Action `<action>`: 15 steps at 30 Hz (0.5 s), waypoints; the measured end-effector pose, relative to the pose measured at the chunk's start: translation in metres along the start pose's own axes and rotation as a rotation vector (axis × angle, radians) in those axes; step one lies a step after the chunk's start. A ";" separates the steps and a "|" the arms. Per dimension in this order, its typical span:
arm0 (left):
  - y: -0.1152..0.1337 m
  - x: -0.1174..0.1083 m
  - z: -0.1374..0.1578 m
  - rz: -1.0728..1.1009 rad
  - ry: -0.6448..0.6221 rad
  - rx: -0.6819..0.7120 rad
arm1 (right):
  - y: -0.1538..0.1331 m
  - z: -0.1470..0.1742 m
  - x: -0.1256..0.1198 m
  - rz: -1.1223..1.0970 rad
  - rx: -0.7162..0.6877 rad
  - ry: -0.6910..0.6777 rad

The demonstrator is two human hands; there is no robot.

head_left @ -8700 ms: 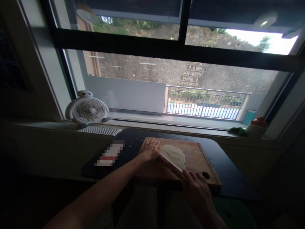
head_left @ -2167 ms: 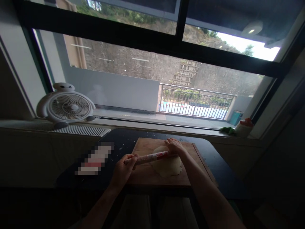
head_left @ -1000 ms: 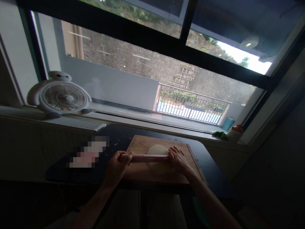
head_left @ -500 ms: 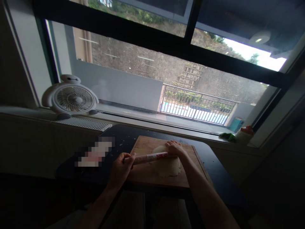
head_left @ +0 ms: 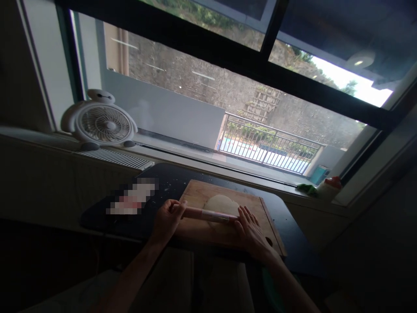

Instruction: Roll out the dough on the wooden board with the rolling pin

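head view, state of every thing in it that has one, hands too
left hand, closed around one end of the rolling pin
right hand, laid on the other end, fingers extended
rolling pin, lying across the dough
dough, flattened, partly hidden
wooden board, lying flat
table, specked with white bits
fan, upright; running or not, cannot tell
bottle, upright on the sill
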State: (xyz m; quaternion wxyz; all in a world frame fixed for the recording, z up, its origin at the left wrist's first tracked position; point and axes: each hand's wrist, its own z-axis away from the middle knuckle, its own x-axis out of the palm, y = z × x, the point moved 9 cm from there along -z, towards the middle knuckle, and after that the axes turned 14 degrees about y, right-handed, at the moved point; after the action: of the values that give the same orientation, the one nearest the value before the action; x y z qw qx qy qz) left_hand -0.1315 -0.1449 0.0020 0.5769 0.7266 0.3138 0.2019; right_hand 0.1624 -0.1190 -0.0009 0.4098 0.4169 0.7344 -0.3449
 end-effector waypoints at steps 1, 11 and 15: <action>0.000 0.000 0.001 -0.006 -0.006 -0.010 | 0.000 -0.006 0.002 0.000 0.004 -0.014; -0.006 0.003 0.000 -0.039 -0.043 -0.006 | 0.004 -0.145 0.032 0.044 0.108 -0.027; -0.006 0.003 0.000 -0.052 -0.046 0.012 | -0.001 -0.138 0.028 0.018 0.046 -0.004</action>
State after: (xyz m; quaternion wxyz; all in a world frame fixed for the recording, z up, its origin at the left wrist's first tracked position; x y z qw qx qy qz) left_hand -0.1311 -0.1419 -0.0044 0.5847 0.7260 0.3203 0.1685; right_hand 0.1089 0.0065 0.0326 0.4047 0.4320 0.7217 -0.3589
